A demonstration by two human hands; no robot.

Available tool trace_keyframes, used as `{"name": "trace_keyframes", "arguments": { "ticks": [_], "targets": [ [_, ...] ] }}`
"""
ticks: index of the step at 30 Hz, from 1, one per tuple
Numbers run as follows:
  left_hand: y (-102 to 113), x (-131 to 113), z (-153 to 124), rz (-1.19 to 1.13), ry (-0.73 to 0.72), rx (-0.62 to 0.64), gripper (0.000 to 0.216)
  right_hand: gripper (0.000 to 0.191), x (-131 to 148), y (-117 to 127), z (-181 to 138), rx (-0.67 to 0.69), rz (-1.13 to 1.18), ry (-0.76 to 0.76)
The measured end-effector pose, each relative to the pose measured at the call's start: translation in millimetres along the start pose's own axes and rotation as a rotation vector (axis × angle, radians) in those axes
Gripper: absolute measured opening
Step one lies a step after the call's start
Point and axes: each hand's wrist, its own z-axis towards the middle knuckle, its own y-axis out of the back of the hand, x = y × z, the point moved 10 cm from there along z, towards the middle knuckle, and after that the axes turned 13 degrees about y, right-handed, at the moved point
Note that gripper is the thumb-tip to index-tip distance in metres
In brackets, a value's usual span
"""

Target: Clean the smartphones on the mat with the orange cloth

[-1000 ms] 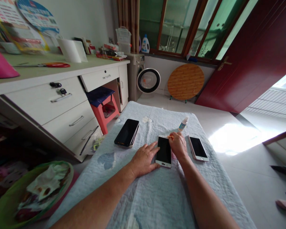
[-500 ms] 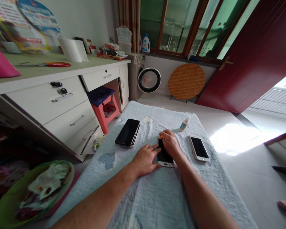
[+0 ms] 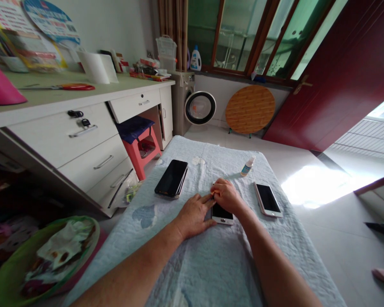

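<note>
Phone [image 3: 222,215]: mid-cloth [image 3: 211,260], open toward the near edge.
Left hand [image 3: 196,215]: my thumb spread from fingers, touching phone's left.
Right hand [image 3: 227,194]: I pinch an orange bit [image 3: 215,192] over it.
Right edge: second phone [image 3: 267,199], bottle [image 3: 247,167] near far corner.
Left edge: black phone [image 3: 172,177].

- The left forearm [image 3: 132,269], bare, slants up from the lower left toward the middle.
- The left hand [image 3: 192,216] lies low with its back upward, fingers extended to the right, the thumb spread apart from them.
- The right forearm [image 3: 269,258], also bare, slants up and inward from the lower right.
- The right hand [image 3: 228,195] is curled, its fingers bent together, right beside the left fingertips; whether they touch is unclear.
</note>
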Motion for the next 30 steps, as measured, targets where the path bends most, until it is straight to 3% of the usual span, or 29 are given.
{"name": "trace_keyframes", "arguments": {
  "ticks": [4,20,30],
  "targets": [
    [0,0,0,-0.001,0.009,0.0,0.059,0.018,-2,1,-4,0.053,0.049,-0.045],
    [0,3,-1,0.016,0.046,-0.02,0.062,0.019,-33,1,21,-0.03,-0.125,-0.168],
    [1,2,-1,-0.006,0.029,-0.054,0.062,0.02,-71,26,-18,-0.101,-0.201,-0.334]
  ]
}}
